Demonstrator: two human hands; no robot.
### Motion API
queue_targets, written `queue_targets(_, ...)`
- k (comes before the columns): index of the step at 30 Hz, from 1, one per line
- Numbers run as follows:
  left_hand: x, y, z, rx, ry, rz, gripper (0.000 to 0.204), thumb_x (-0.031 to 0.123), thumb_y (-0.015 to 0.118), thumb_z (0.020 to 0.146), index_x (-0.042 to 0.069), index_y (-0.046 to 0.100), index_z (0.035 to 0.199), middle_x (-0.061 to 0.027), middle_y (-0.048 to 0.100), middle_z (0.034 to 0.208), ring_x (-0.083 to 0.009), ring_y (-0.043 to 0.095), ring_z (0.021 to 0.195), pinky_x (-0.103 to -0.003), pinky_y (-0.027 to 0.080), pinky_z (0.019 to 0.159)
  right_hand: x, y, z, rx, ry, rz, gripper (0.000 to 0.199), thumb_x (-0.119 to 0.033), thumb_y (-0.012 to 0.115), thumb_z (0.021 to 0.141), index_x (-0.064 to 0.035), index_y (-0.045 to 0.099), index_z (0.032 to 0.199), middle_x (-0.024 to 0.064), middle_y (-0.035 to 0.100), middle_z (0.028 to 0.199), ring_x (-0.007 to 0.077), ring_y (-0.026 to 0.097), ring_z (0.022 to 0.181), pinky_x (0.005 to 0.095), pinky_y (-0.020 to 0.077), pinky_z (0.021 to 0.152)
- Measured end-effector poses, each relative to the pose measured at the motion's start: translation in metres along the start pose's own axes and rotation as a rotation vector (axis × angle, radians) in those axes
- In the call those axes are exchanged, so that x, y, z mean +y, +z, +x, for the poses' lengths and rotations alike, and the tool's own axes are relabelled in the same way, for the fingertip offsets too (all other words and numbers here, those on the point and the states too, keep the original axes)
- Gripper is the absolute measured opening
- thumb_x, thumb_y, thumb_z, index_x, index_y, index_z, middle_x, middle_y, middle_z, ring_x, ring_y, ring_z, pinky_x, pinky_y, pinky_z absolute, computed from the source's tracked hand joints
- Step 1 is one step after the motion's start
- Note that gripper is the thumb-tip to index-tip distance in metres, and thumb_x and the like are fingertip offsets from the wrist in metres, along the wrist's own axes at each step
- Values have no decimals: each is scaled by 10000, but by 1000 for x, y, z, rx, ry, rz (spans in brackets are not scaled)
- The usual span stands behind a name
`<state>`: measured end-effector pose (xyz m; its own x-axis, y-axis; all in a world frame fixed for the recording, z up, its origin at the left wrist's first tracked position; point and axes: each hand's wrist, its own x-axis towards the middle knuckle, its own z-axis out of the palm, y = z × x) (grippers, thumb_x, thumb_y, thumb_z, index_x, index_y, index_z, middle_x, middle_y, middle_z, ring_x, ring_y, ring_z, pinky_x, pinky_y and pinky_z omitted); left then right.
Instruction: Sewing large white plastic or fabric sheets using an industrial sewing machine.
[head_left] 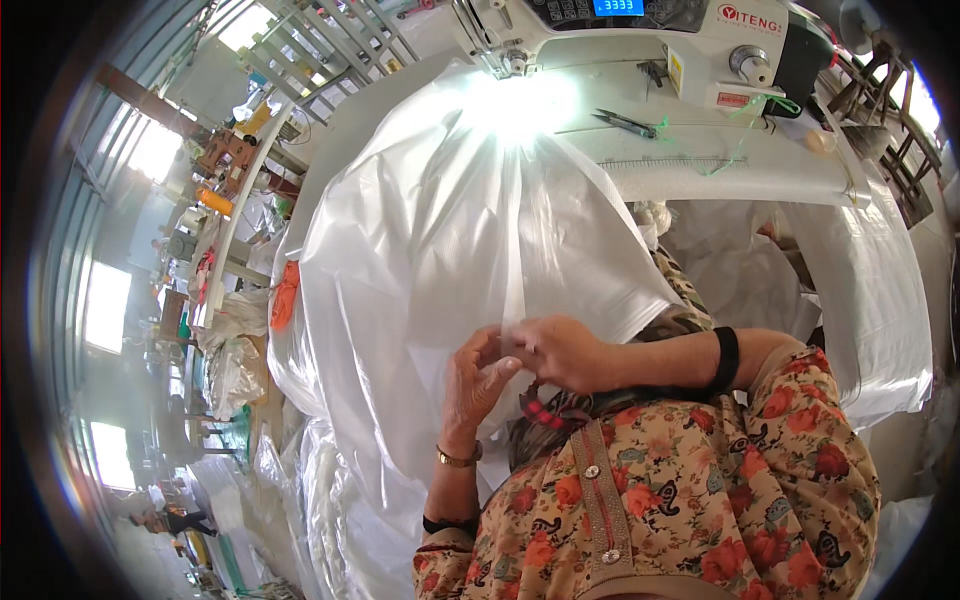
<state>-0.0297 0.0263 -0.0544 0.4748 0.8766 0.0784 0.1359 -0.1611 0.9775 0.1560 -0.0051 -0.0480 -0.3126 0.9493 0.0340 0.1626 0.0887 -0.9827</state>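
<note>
A large sheet of thin white translucent fabric [440, 240] drapes from the sewing machine [640, 40] down over the table edge into my lap. My left hand [478, 378] and my right hand [560, 350] meet close to my chest, both pinching the near edge of the white fabric between fingers and thumb. The left wrist carries a gold bracelet, the right a black band. The machine's lamp glares on the fabric under the needle, hiding detail there.
Small dark thread snips [625, 122] and green thread lie on the white machine table [740, 165]. More white fabric [860, 300] hangs at the right. Work tables with cones and piled bags [235, 360] run down the left; a person [175, 520] stands far off.
</note>
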Motion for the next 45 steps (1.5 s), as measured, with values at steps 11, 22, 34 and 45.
queue_targets(11,-12,7,-3,288,67,806,124,46,596,806,22,567,925,-94,468,642,-215,512,589,-320,400,561,14,-39,6,422,55,-182,241,-235,668,854,-13,574,867,114,621,806,205,603,652,348,499,622)
queue_targets(22,28,-11,-17,322,-84,-159,89,109,588,922,28,594,956,6,617,815,-50,538,726,-228,445,653,55,-17,3,18,241,558,260,-243,685,869,4,677,948,68,678,899,132,614,821,266,485,780)
queue_targets(34,16,14,0,-59,-298,-328,219,109,650,880,6,577,1059,-5,654,854,-35,562,702,-189,436,582,14,-19,-11,-429,90,672,380,-322,556,955,28,572,1101,109,676,868,178,669,848,305,524,815)
queue_targets(45,8,1,-10,97,-283,-530,192,102,659,877,2,633,1038,-4,662,871,-39,585,733,-187,459,630,87,-19,-22,-163,439,646,301,-288,520,978,2,577,1034,45,638,815,111,623,719,272,522,660)
